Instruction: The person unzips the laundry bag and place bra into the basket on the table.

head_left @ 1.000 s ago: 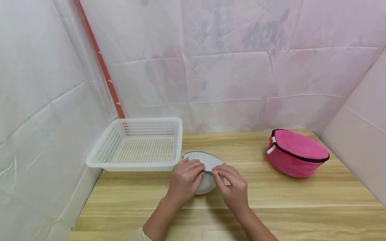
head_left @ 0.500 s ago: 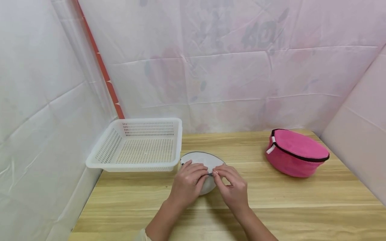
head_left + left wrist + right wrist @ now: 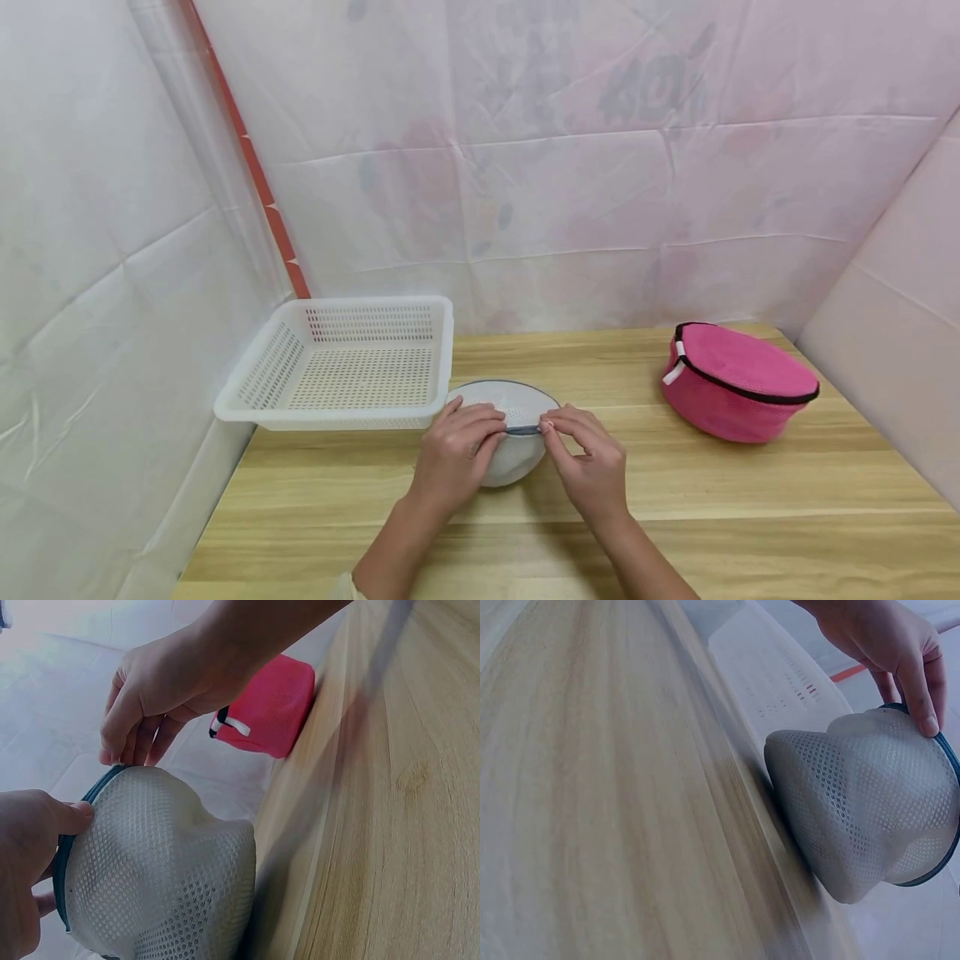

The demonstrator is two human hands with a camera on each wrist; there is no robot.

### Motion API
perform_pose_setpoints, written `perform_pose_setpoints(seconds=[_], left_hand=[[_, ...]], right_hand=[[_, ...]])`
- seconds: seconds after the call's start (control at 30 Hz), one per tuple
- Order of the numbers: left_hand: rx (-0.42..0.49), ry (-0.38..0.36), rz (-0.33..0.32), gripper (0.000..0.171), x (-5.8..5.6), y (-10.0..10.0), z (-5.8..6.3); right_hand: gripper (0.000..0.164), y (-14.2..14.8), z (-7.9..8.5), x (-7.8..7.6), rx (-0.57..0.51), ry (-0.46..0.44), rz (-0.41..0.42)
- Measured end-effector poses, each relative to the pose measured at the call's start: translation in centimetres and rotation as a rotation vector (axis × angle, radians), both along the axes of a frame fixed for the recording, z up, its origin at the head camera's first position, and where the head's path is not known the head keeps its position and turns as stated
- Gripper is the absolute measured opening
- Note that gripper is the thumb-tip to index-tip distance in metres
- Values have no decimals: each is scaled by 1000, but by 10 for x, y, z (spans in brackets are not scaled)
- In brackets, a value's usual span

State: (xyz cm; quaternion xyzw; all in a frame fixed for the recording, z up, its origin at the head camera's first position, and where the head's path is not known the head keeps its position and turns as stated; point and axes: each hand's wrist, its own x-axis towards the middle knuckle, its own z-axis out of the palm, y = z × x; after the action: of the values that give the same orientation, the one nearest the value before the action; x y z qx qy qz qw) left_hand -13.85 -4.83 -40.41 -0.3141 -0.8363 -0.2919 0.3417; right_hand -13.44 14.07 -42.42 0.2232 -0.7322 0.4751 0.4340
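Note:
A white mesh laundry bag (image 3: 513, 465) with dark blue zipper trim stands on the wooden table in front of me. My left hand (image 3: 453, 457) pinches its near rim, thumb on the outer side, as the left wrist view shows on the trim (image 3: 73, 847). My right hand (image 3: 594, 465) pinches the same rim farther right, with a small pale tab at its fingertips, probably the zipper pull. The mesh wall (image 3: 855, 795) sags and creases in the right wrist view. Both hands partly cover the bag's top.
A white plastic basket (image 3: 333, 412) with slotted walls stands at the back left, close to the bag. Toward the right lies a pink mesh bag (image 3: 738, 379) with black trim and a white tab. White sheeting (image 3: 555, 192) encloses the table's back and sides.
My right hand has shifted slightly right along the rim while the left has moved slightly left, so more blue trim shows between them. The basket and pink bag stay put.

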Motion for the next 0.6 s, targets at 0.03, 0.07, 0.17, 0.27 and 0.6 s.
perform_pose_setpoints(seconds=[0.03,0.07,0.17,0.27,0.6], left_hand=[[1,4,3,8,0,-1,0],[1,9,5,8,0,-1,0],[3,29,14,9,-2,-3,-1],[7,52,21,12,-3,-5,-2],[-59,121,-21,20,0,4,0]], right_hand=[[14,0,0,0,3,-2,0],[14,0,1,1,6,-3,2],[14,-2,1,2,23,0,7],[14,-4,1,4,44,19,17],[11,-14,2,5,58,128,64]])
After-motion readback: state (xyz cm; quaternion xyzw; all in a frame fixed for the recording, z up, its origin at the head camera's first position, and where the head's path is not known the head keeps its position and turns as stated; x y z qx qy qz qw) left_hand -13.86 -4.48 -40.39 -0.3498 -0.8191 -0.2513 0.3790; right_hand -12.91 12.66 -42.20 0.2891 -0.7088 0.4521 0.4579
